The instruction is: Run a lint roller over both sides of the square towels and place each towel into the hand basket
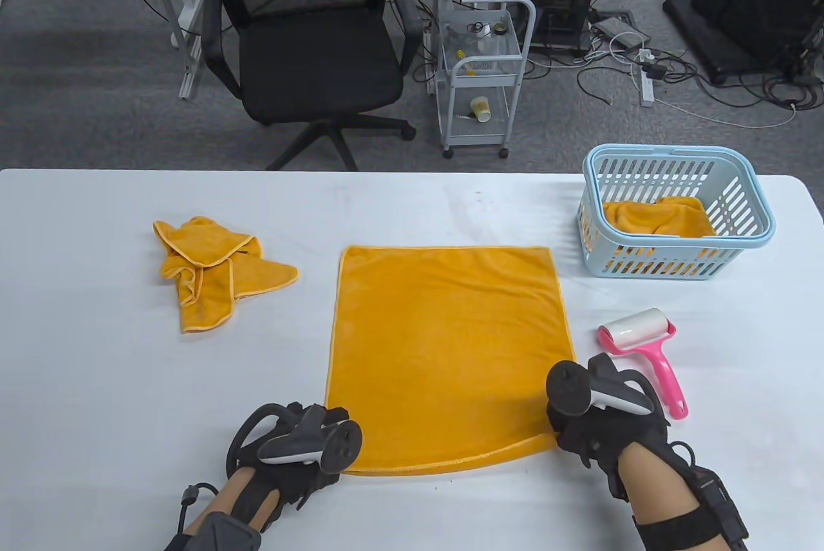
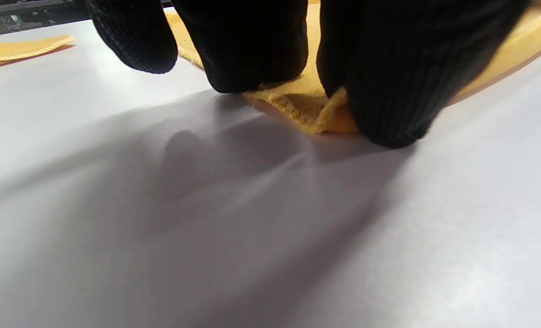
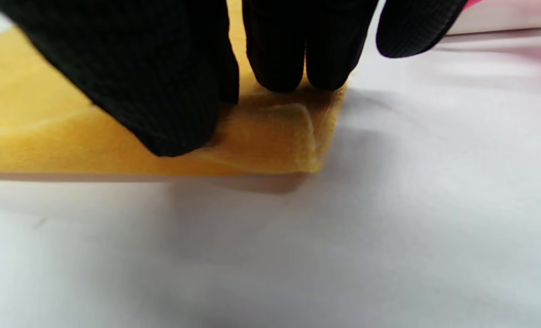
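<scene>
Left hand [image 1: 293, 448] at the near left corner of the spread towel [image 1: 444, 351]; the left wrist view shows its fingertips [image 2: 252, 68] and thumb pinching that corner, the stitched hem bunched up between them just off the table [image 1: 96, 383]. Right hand [image 1: 602, 412] at the near right corner; the right wrist view shows thumb on top and fingers [image 3: 297, 59] curled down onto the cloth, gripping the corner, which is lifted slightly with its edge folded over. Between the two hands the towel's near edge bows toward the person, a shallow curve; the rest lies flat and square, orange with a pale hem, in the middle of the white table. Just right of the right hand, close to its tracker, a pink lint roller [image 1: 644, 345] lies on the table, white roll at the far end, handle pointing near and to the right; neither hand touches it. Beyond the roller, at the far right of the table, a light blue basket [image 1: 676, 158] stands upright with one orange towel [image 1: 656, 216] crumpled inside. Well to the left of the spread towel, a crumpled towel [image 1: 212, 268] of the same orange lies in a loose heap. Past the table's far edge: black office chair [image 1: 302, 42], small white cart [image 1: 479, 74], cables on grey floor.
</scene>
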`<state>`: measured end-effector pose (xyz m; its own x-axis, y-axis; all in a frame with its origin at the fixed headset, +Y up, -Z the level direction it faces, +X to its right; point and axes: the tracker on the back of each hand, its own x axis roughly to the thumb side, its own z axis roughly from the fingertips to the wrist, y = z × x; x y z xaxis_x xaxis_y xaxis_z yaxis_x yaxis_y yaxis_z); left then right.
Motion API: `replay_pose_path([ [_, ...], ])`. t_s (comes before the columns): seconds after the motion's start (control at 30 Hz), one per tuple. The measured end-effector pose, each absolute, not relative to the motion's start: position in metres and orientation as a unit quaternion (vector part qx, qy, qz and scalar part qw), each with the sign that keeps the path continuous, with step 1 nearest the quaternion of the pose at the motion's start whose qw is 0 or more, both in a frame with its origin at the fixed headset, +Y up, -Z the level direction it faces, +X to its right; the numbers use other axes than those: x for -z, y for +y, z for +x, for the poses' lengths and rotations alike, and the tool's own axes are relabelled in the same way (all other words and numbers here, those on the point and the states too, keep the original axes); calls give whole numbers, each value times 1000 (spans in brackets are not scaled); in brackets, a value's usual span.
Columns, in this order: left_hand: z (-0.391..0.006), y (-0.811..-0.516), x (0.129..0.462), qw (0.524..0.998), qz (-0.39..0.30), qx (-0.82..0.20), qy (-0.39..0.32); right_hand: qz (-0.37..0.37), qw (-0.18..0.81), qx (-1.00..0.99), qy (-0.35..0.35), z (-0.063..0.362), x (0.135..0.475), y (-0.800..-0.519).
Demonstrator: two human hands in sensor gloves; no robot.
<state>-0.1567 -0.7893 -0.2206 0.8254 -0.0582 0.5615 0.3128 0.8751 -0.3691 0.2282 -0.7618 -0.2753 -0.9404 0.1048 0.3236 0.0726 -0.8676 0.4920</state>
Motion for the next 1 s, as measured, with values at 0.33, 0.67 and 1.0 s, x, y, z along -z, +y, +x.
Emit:
replay_pose_path([
  [0.33,-171,-773,231,945,-208,5,-254,162,141,-957,196,255,281,-743],
  [0.67,-195,-671,224,970,-66,-45,-228,168,191,-960,116,270,277,-695],
  [1.0,-217,-500,171,963,171,-52,-204,231,291,-927,-51,281,244,-540],
])
